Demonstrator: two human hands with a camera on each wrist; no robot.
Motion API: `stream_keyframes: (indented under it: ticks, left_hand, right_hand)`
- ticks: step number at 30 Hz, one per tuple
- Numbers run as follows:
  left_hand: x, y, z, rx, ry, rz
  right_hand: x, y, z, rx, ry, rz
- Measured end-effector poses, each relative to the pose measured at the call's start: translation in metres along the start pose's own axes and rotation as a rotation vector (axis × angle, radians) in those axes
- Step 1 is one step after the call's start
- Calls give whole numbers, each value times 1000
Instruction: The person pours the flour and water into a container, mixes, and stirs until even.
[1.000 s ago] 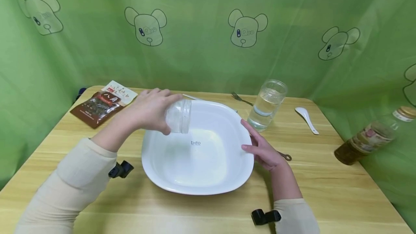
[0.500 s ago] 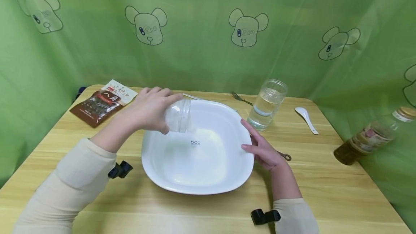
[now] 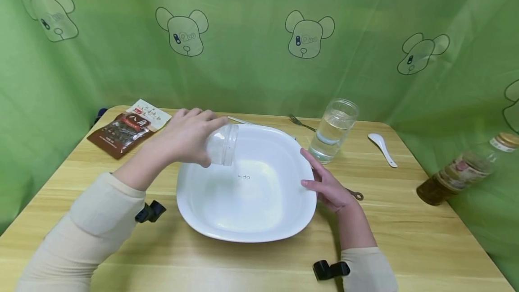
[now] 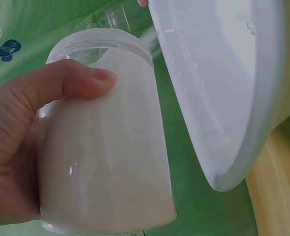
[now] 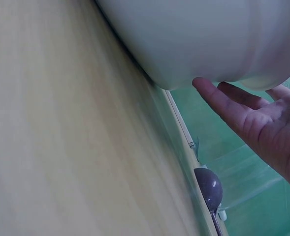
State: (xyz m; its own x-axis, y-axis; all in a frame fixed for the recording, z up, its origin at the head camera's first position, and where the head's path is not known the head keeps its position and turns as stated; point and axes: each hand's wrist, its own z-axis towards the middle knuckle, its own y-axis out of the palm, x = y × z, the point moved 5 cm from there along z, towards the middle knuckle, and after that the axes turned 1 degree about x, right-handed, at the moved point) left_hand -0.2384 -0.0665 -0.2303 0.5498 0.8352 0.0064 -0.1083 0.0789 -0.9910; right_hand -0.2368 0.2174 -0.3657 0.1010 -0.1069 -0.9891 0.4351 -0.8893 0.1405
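While in the left hand (image 3: 187,138), jar (image 3: 221,145) partly hidden, lettering (image 3: 244,177) in basin (image 3: 259,206) incomplete.

One left hand (image 3: 186,136) and one right hand (image 3: 330,188) — two in all. Also one worktop (image 3: 251,267), one basin (image 3: 251,202), one jar (image 3: 220,145), one glass (image 3: 334,130), one bottle (image 3: 464,170) and one packet (image 3: 127,130). Then one fork (image 3: 301,122), one spoon (image 3: 382,149), one ladle (image 5: 209,189) and one slim white thing (image 3: 239,121), too hidden to name. Two black clips (image 3: 150,211) show. Printed faces (image 3: 185,37) on the curtain (image 3: 243,84) number five in the head view — one cut off at the edge.
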Motion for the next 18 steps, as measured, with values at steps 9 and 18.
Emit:
stream_keyframes:
  ticks: [9,18]
  left_hand:
    - [1,0,1,0,5,1]
    - [2,0,2,7,15,25]
  right_hand:
    - [0,1,0,3,11,-5]
    - [0,1,0,9,8,-8]
